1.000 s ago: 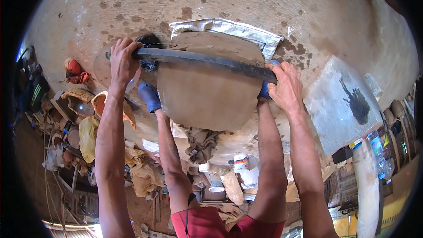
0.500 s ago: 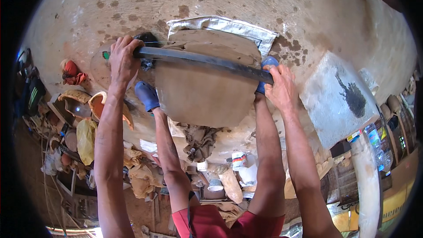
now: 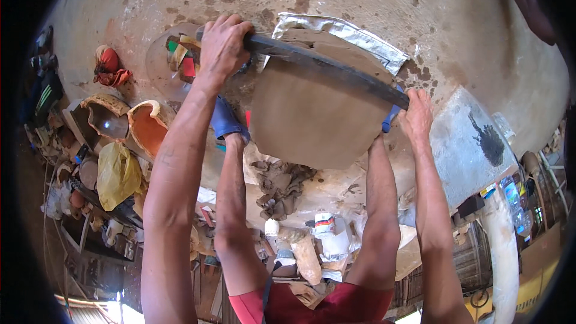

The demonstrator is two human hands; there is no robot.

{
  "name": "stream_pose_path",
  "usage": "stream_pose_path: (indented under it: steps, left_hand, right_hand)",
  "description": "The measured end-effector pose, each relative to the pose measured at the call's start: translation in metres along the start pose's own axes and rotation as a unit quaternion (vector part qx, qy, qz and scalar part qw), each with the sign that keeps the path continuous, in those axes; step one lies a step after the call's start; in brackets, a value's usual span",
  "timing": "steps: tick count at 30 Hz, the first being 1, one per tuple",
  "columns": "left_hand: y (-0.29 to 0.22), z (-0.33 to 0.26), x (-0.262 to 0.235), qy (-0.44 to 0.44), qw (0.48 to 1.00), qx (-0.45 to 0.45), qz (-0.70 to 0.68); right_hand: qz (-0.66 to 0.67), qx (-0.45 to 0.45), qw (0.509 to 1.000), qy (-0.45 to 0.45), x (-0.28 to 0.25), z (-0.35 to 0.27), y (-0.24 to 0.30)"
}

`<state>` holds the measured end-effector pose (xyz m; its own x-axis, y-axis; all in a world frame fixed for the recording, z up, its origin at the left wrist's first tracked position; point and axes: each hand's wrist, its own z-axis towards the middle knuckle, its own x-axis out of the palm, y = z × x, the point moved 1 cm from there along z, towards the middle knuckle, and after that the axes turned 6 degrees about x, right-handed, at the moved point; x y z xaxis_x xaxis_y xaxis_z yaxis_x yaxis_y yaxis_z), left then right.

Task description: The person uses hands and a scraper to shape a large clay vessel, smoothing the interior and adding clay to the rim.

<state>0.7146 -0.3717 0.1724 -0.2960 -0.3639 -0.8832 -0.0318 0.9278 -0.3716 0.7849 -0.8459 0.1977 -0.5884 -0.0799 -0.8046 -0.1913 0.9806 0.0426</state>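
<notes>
A long dark flat bar (image 3: 330,65) lies slantwise across a brown clay slab (image 3: 318,117), towards its far edge. My left hand (image 3: 225,48) is closed round the bar's left end, beyond the slab's left side. At the other end, my right hand (image 3: 416,114) grips the bar just past the slab's right edge. The clay on the near side of the bar looks smooth; a rougher strip of clay shows beyond it. A white sheet (image 3: 342,27) sticks out from under the slab's far side.
My feet in blue clogs (image 3: 225,119) flank the slab. Clay scraps (image 3: 281,189) lie nearer me. To the left are broken pottery pieces (image 3: 150,125) and a red cloth bundle (image 3: 109,66); to the right, a grey block (image 3: 471,138). Another person's leg (image 3: 531,9) shows far right.
Both hands have moved the bar away from me, nearer the slab's far edge, uncovering more smooth clay. The view has shifted, and another person's leg has appeared at the upper right.
</notes>
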Motion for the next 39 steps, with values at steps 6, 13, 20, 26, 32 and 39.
stream_pose_path:
  steps: [6, 13, 20, 26, 32, 39]
  left_hand:
    - [0.008, 0.0, 0.001, 0.008, 1.0, 0.021, 0.013]
    - [0.026, -0.012, 0.01, -0.013, 0.997, 0.066, 0.04]
    - [-0.006, -0.017, 0.009, -0.017, 1.0, 0.001, -0.016]
    - [0.004, -0.025, 0.018, 0.027, 0.999, -0.003, 0.033]
    - [-0.003, -0.031, 0.027, 0.002, 0.999, 0.034, 0.039]
    - [-0.011, -0.084, 0.042, -0.01, 0.998, 0.059, 0.028]
  right_hand:
    - [-0.02, 0.039, 0.998, 0.043, 0.015, 0.012, -0.009]
    - [-0.047, 0.016, 0.998, 0.048, 0.017, 0.03, -0.007]
    - [-0.033, 0.045, 0.994, 0.093, 0.024, 0.031, -0.036]
    - [-0.037, 0.011, 0.998, 0.052, 0.008, 0.002, -0.01]
    - [-0.017, 0.005, 1.0, 0.004, 0.035, -0.013, -0.038]
    - [-0.003, 0.023, 0.998, 0.067, 0.062, -0.057, -0.029]
